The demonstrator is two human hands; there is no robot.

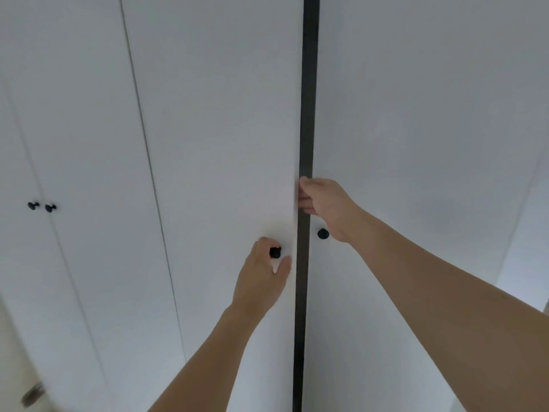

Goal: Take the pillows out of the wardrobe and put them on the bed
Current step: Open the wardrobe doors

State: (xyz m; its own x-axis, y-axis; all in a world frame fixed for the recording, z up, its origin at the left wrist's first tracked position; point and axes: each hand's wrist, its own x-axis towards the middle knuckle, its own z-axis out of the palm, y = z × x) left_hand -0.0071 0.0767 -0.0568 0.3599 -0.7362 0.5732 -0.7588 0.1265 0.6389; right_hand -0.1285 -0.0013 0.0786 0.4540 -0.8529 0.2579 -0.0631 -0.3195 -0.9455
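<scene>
A white wardrobe fills the view, with two tall doors meeting at a dark vertical gap. The left door stands slightly ajar. My left hand pinches that door's small black knob. My right hand reaches into the gap, its fingers hooked around the left door's edge just above the right door's black knob. The right door looks shut. No pillows and no bed are in view; the wardrobe's inside is hidden.
Further left is another pair of white doors with two small black knobs. A dark handle-like object shows at the bottom left corner. A pale wall edge lies to the right.
</scene>
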